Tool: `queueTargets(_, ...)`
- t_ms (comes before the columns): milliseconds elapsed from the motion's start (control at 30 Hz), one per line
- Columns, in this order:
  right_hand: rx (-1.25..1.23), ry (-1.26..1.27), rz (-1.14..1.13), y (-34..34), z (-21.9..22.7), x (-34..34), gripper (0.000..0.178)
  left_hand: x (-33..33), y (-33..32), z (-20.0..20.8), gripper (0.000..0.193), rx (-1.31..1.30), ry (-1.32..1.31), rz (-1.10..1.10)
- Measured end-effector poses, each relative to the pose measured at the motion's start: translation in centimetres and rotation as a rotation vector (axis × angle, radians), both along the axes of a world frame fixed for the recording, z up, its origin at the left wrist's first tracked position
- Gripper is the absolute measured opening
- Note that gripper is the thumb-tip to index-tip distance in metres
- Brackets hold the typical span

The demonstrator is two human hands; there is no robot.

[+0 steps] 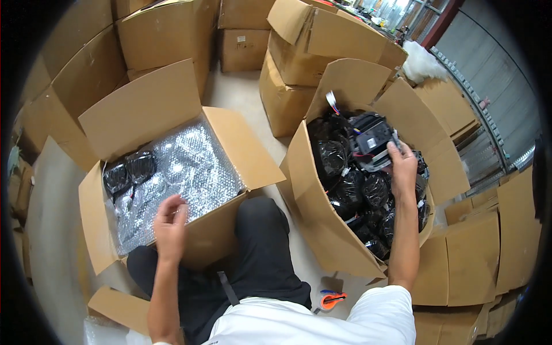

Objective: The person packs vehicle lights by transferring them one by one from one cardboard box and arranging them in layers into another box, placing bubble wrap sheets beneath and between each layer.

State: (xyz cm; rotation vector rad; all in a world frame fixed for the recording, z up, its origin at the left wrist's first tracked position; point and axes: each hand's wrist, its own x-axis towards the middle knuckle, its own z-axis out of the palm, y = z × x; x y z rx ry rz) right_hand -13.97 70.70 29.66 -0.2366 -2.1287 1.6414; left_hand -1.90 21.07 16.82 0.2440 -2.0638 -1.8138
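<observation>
My right hand grips a black plastic unit with wires by its right edge, over the open right carton. Below it, that carton is filled with several bundles wrapped in shiny black film, some with loose wires and white connectors. Over the near edge of the open left carton hovers my left hand, its fingers loosely bent, apart from the thumb and holding nothing. Clear bubble wrap covers most of the left carton's contents. Two black-wrapped bundles show in its far left corner.
An orange tape roll or dispenser lies on the floor by my right side. Stacked cartons stand behind, with more cartons at the right. Raised flaps surround the right carton. White plastic film lies at the back right.
</observation>
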Motion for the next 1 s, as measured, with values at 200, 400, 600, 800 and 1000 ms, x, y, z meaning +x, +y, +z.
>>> queueTargets(200, -0.199, -0.304, 0.534, -12.2, -1.3, 4.2, 0.044, -0.8, 10.4, 6.6, 0.051, -1.163, 0.721, -0.266)
queueTargets(400, -0.417, -0.216, 1.087, -18.1, -3.0, 2.9, 0.070, -2.0, 5.6, 6.2, 0.047, -0.655, 0.661, -0.221)
queueTargets(600, -0.428, -0.055, 0.992, -32.4, -7.5, 0.1, 0.041, -5.3, -0.2, 5.8, 0.046, 0.177, 0.157, -0.277)
queueTargets(800, -0.488, -0.510, 0.982, -42.1, -14.0, -10.1, 0.038, -7.8, -6.3, -1.4, 0.043, -0.238, -0.095, 0.260)
queueTargets(1000, -0.384, -0.474, 0.897, -49.0, -21.5, -17.3, 0.039, -8.8, -5.6, -0.4, 0.031, -0.477, -0.150, 0.146)
